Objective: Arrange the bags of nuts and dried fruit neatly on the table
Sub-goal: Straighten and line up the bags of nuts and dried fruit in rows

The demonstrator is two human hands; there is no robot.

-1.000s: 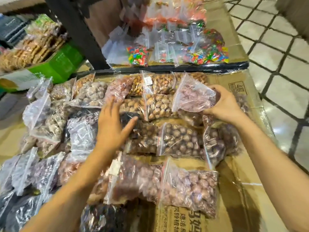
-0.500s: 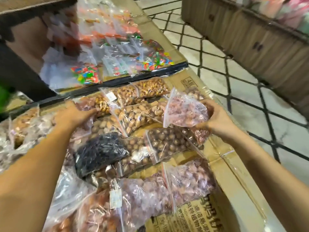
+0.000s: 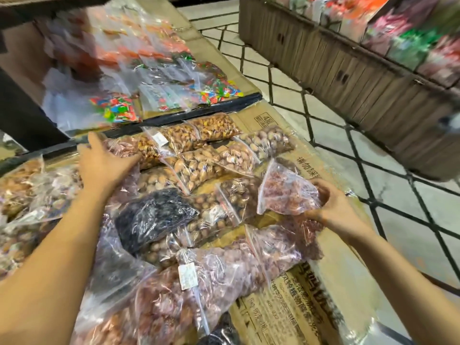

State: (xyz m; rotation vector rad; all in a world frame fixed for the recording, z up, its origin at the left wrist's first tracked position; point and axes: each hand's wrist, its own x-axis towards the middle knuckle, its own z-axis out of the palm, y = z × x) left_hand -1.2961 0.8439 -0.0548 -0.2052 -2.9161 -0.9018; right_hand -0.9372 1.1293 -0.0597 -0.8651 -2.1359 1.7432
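Note:
Clear zip bags of nuts and dried fruit cover the cardboard-lined table [image 3: 306, 155]. My right hand [image 3: 331, 207] grips a bag of reddish dried fruit [image 3: 286, 192], held tilted just above the bags at the table's right side. My left hand [image 3: 104, 163] lies flat with fingers spread on a pinkish bag [image 3: 122, 145] in the back row, beside bags of golden nuts [image 3: 184, 138]. A bag of black dried fruit [image 3: 151, 215] lies in the middle, on top of brown nut bags.
Bags of coloured sweets [image 3: 117, 110] lie on a second cardboard surface beyond a black bar [image 3: 199, 110]. A tiled floor [image 3: 323, 135] and a wooden counter [image 3: 348, 70] with packaged goods stand to the right. More bags pile up at the left edge.
My left hand moved from the middle bags up to the back row. My right hand brought the reddish bag down toward the table's right side. The camera swung to the right.

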